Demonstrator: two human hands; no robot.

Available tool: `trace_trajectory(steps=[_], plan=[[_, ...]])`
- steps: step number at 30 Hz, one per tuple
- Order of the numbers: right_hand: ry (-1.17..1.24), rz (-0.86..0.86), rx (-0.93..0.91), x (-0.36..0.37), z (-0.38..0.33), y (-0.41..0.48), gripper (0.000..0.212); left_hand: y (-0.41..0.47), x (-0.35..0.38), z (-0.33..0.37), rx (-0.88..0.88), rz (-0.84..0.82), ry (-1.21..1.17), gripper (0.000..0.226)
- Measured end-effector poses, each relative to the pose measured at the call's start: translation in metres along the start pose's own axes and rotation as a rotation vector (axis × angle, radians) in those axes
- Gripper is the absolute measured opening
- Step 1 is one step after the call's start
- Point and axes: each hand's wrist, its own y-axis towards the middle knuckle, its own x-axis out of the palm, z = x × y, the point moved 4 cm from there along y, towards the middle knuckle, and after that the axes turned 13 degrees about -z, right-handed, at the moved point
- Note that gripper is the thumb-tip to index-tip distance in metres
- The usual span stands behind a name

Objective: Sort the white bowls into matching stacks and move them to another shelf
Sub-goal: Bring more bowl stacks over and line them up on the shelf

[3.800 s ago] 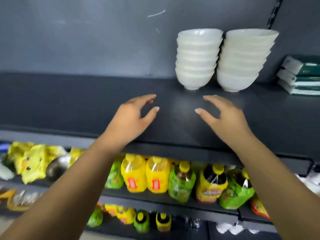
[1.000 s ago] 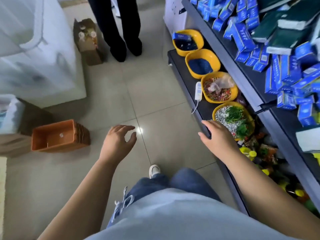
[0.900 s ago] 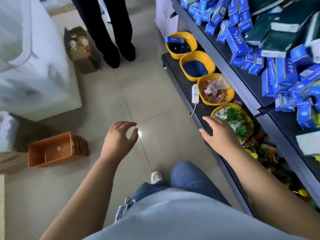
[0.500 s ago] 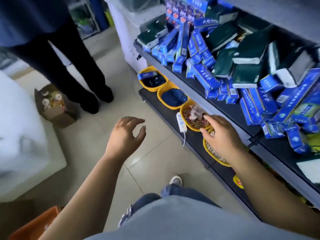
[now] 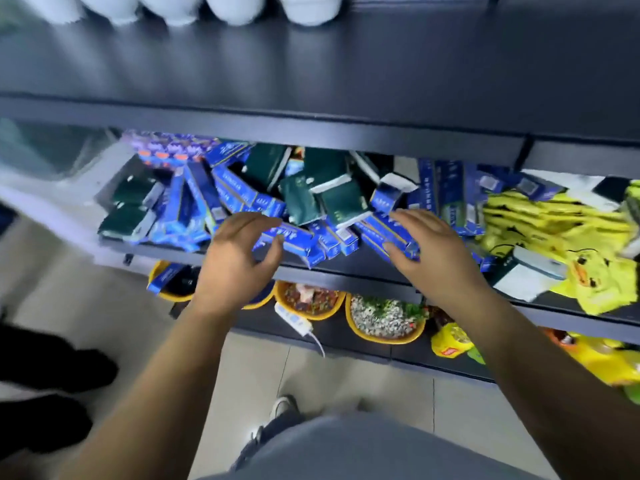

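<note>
Care is needed: the left hand [image 5: 239,268] and right hand [image 5: 436,258], empty and loosely spread over the blue boxes [image 5: 311,242], should be raised to the white bowls [image 5: 304,10] on the far upper shelf [image 5: 311,74] and each stack gripped low.

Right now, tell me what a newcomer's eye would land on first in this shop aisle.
First the two empty hands, left hand and right hand, spread before a messy heap of blue boxes and dark green packs on the middle shelf. Next the bright yellow bags at that shelf's right end, and the white bowls lined along the shelf above, cut off by the top edge.
</note>
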Motion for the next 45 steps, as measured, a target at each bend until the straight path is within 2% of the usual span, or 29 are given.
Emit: trace_trajectory(steps=[3,8,15,20,22,26,28,30,34,38,42,45], plan=[[-0.047,0.07,0.025,-0.02,-0.012,0.014,0.046,0.033,-0.01,-0.003,0.158,-0.017,-0.018,0.032],[-0.191,0.201,-0.041,-0.046,-0.049,0.053,0.043,0.092,-0.046,-0.021,0.42,-0.042,0.028,0.034],[-0.257,0.359,-0.058,-0.092,-0.083,0.123,0.047,0.177,-0.093,-0.041,0.562,0.004,0.08,0.036],[-0.257,0.257,0.01,-0.113,-0.074,0.184,0.044,0.236,-0.105,-0.044,0.522,0.032,-0.067,0.044],[-0.215,0.184,0.036,-0.118,-0.061,0.208,0.048,0.259,-0.101,-0.048,0.441,0.032,-0.174,0.038],[0.032,0.206,0.111,-0.127,-0.036,0.263,0.047,0.312,-0.075,-0.063,0.111,0.006,-0.459,0.019],[0.26,0.264,0.138,-0.125,-0.022,0.298,0.046,0.335,-0.061,-0.07,-0.109,0.105,-0.777,0.009],[0.523,0.287,0.162,-0.118,-0.014,0.328,0.05,0.35,-0.047,-0.072,-0.247,0.24,-1.003,0.013],[0.863,0.254,0.158,-0.097,-0.009,0.374,0.062,0.368,-0.034,-0.057,-0.27,0.371,-1.115,0.014],[1.064,0.241,0.117,-0.084,-0.006,0.399,0.068,0.386,-0.017,-0.058,-0.18,0.298,-1.184,0.031],[1.175,0.241,0.047,-0.08,-0.012,0.409,0.055,0.401,-0.01,-0.063,-0.081,0.241,-1.226,0.046],[1.156,0.239,-0.063,-0.079,-0.015,0.409,0.033,0.404,-0.009,-0.065,-0.039,0.249,-1.249,0.056]])
